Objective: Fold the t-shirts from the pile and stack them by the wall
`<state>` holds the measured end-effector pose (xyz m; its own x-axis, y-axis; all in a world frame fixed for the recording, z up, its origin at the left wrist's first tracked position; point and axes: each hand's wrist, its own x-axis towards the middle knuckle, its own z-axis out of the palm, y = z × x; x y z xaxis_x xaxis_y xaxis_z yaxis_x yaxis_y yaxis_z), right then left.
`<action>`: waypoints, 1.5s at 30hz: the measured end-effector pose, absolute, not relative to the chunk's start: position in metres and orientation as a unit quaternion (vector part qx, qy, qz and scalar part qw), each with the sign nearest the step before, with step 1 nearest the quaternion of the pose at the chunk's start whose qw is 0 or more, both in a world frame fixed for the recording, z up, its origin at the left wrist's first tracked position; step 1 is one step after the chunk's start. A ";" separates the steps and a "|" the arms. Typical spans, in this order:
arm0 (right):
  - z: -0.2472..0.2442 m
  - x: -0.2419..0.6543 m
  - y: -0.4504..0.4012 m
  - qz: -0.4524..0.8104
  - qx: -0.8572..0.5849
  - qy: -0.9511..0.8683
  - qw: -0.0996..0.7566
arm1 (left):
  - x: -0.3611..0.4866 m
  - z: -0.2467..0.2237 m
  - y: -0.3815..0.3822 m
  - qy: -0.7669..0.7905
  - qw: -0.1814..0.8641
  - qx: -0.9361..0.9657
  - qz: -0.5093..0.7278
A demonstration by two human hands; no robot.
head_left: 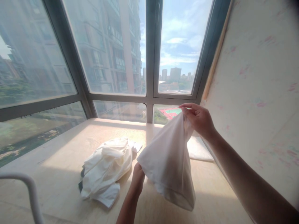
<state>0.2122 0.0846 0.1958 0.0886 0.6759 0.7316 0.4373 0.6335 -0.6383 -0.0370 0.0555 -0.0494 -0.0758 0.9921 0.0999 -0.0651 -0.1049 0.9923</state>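
A white cloth [167, 158] hangs in the air over the wooden surface, drawn up to a peak on the right. My right hand [198, 119] pinches that peak between thumb and fingers, near the window frame. Lower down, my left hand [138, 176] is closed at the cloth's left edge, its fingertips partly covered by the fabric. The cloth's lower end droops freely between and below both hands. To the left, a crumpled pile of white fabric [106, 168] lies on the wood, with a dark piece showing at its left side.
Behind my right wrist, a flat white folded cloth [199, 149] lies by the patterned wall [259, 102]. A white curved tube [31, 189] stands at the lower left. Windows with grey frames [116, 98] border the pale wooden surface [63, 152].
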 end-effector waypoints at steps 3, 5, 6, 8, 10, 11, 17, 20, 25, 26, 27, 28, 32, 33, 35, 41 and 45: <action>0.207 0.209 0.091 0.083 -0.398 -0.634 0.658 | -0.050 -0.053 0.046 0.465 0.518 0.497 0.518; 0.212 0.202 0.092 0.079 -0.396 -0.647 0.647 | -0.055 -0.054 0.040 0.469 0.526 0.502 0.501; 0.215 0.200 0.092 0.074 -0.396 -0.673 0.620 | -0.056 -0.055 0.037 0.473 0.524 0.505 0.497; 0.219 0.196 0.088 0.057 -0.391 -0.727 0.562 | -0.051 -0.056 0.029 0.467 0.537 0.515 0.478; 0.223 0.197 0.082 0.036 -0.382 -0.719 0.579 | -0.040 -0.059 0.017 0.435 0.590 0.524 0.433; 0.223 0.198 0.078 0.024 -0.378 -0.682 0.626 | -0.032 -0.061 0.010 0.415 0.619 0.527 0.409; 0.196 0.199 0.067 -0.030 -0.390 -0.647 0.655 | 0.007 -0.061 -0.011 0.339 0.672 0.491 0.438; 0.174 0.206 0.075 0.005 -0.455 -0.697 0.554 | 0.008 -0.048 -0.004 0.308 0.660 0.460 0.509; 0.160 0.230 0.087 0.010 -0.511 -0.654 0.558 | -0.017 -0.010 0.017 0.434 0.555 0.513 0.491; 0.161 0.234 0.088 0.008 -0.511 -0.651 0.562 | -0.026 0.002 0.023 0.462 0.521 0.529 0.485; 0.163 0.238 0.088 0.004 -0.509 -0.646 0.569 | -0.035 0.015 0.028 0.486 0.485 0.541 0.485; 0.166 0.241 0.088 0.000 -0.505 -0.639 0.581 | -0.046 0.029 0.032 0.510 0.448 0.547 0.491; 0.178 0.243 0.087 -0.025 -0.479 -0.610 0.631 | -0.088 0.082 0.049 0.563 0.351 0.505 0.552; 0.180 0.242 0.087 -0.030 -0.476 -0.613 0.630 | -0.097 0.090 0.053 0.542 0.367 0.490 0.576; 0.184 0.239 0.087 -0.028 -0.474 -0.636 0.609 | -0.110 0.096 0.062 0.488 0.418 0.479 0.598; 0.190 0.231 0.084 -0.039 -0.457 -0.557 0.693 | -0.132 0.057 0.085 0.715 0.162 0.597 0.326; 0.174 0.214 0.081 0.064 -0.469 -0.683 0.557 | -0.120 0.032 0.077 0.711 0.065 0.610 0.344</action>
